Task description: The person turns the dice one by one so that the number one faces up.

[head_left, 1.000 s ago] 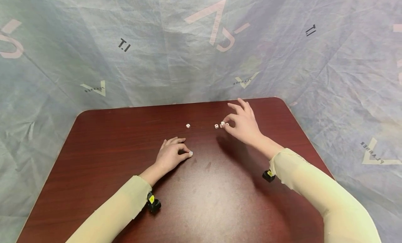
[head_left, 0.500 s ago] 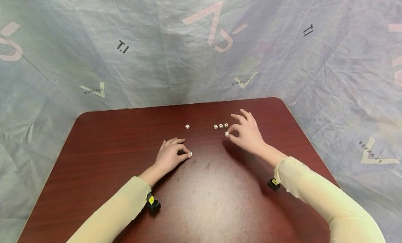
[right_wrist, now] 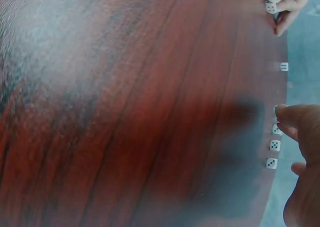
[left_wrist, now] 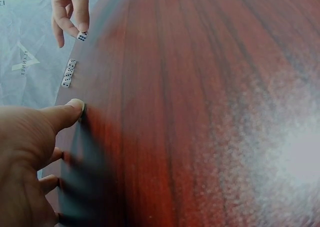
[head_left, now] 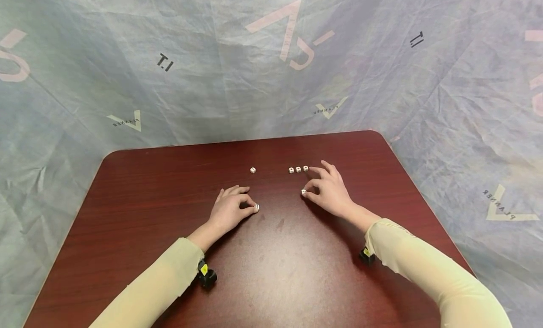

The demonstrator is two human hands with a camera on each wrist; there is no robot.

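My left hand [head_left: 231, 208] pinches a white die [head_left: 257, 207] between thumb and forefinger, low over the middle of the table; the right wrist view also shows this die [right_wrist: 271, 7]. To the right, my right hand [head_left: 331, 191] holds another die [head_left: 303, 192] at its fingertips, dark pips showing in the left wrist view on that die [left_wrist: 82, 36]. Just beyond it, three dice stand in a short row, with the middle die [head_left: 299, 169] close to its neighbours. A single die [head_left: 252, 170] lies apart, left of the row and beyond my left hand.
The dark red wooden table [head_left: 169, 177] has rounded far corners and a glossy glare near its front. Behind it and along both sides hangs a grey printed cloth [head_left: 229, 83]. Each wrist carries a small black camera, such as the left camera [head_left: 207, 276].
My right hand has drawn back from the row of dice toward me, bringing its die along and uncovering the three in the row. My left hand has stayed in place with its die.
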